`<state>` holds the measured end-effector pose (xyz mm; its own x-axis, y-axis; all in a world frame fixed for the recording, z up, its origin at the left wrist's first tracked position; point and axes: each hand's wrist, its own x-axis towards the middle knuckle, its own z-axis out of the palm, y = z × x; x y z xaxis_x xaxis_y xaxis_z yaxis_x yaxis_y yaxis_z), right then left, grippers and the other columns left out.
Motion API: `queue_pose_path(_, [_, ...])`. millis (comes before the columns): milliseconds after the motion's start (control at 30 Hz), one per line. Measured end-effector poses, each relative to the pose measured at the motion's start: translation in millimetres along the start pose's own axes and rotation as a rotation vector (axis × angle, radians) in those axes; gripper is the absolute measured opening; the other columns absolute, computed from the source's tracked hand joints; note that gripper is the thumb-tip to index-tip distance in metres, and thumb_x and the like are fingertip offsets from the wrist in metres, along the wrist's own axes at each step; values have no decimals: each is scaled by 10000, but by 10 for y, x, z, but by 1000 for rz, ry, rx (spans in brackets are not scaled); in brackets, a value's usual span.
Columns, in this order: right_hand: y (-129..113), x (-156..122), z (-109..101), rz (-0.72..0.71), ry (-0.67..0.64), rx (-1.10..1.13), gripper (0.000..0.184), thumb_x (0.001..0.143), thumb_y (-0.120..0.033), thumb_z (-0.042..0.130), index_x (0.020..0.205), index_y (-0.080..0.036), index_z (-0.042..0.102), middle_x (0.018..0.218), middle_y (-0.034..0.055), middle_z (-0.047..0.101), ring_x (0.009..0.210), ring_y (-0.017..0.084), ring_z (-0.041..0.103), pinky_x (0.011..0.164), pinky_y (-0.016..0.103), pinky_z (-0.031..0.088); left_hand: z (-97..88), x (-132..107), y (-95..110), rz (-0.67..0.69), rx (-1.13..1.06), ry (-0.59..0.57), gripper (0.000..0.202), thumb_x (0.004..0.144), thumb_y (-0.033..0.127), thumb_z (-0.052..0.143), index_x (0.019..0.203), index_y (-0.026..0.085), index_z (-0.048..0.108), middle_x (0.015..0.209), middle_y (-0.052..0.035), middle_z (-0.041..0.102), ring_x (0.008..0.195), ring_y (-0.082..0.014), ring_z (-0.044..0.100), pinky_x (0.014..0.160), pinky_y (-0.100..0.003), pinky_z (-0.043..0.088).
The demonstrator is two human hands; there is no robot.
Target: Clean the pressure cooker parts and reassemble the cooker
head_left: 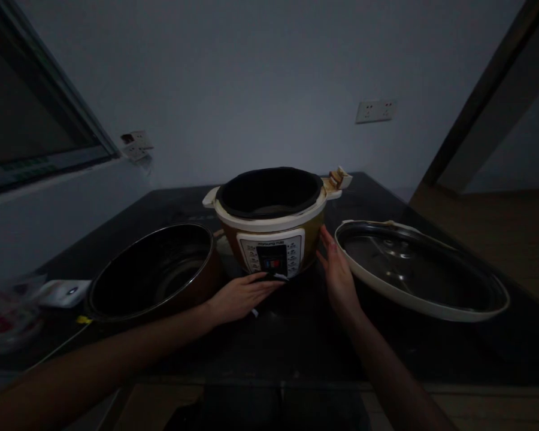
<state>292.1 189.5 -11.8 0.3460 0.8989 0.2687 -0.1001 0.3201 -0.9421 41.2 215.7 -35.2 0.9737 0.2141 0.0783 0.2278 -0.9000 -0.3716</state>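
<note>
An electric pressure cooker point(233, 226) with a white rim, a brownish-gold body and a front control panel stands lidless in the middle, its inside dark. At its lower front, my left hand point(247, 294) is palm down, pressing what looks like a dark cloth point(276, 275) with white edges against the base. Most of that cloth is hidden under the fingers. My right hand point(338, 272) rests against the cooker's right side with fingers stretched out and apart, holding nothing. Left of the cooker sits a dark inner pot point(211, 278); to the right lies the round lid point(426, 305), underside up.
Everything stands on a black tabletop point(291, 347). At the far left are a white device point(65, 293) and a clear plastic bag point(11, 320), with a thin cable running nearby. A wall with sockets point(376, 111) rises behind the table.
</note>
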Motion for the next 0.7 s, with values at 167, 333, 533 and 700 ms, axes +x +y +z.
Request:
queue_pose_path(167, [-32, -24, -2, 9, -3, -18, 682, 871, -720, 421, 1392, -290, 508, 1546, 58, 396, 1448, 242, 317, 1148, 496, 324, -50, -255, -26, -78, -46, -69, 483, 933, 92, 369, 1403, 165, 458, 1500, -41, 459, 1450, -85, 269, 1229, -360, 79])
queue_pose_path(333, [-55, -35, 8, 14, 0, -19, 649, 885, -701, 421, 1386, -298, 511, 1548, 55, 393, 1448, 229, 316, 1147, 482, 329, -104, -417, 162, -255, -68, -129, 593, 893, 69, 372, 1481, 127, 329, 1528, -82, 414, 1471, -133, 227, 1226, -421, 68])
queue_pose_path(533, [-62, -33, 13, 0, -17, -55, 604, 916, -669, 387, 1390, -311, 500, 1549, 55, 390, 1445, 226, 324, 1138, 496, 338, -245, -380, 378, -746, -632, -49, 741, 759, 69, 522, 1476, 114, 339, 1581, -133, 277, 1490, -229, 155, 1210, -506, 40])
queue_pose_path(700, [-46, -37, 1, 8, -12, -56, 593, 925, -662, 376, 1399, -322, 485, 1555, 51, 381, 1448, 216, 317, 1144, 490, 331, -237, -283, 361, -1458, -1716, 678, 264, 766, 210, 679, 1025, 169, 711, 1316, -125, 633, 1383, -314, 414, 1198, -505, 143])
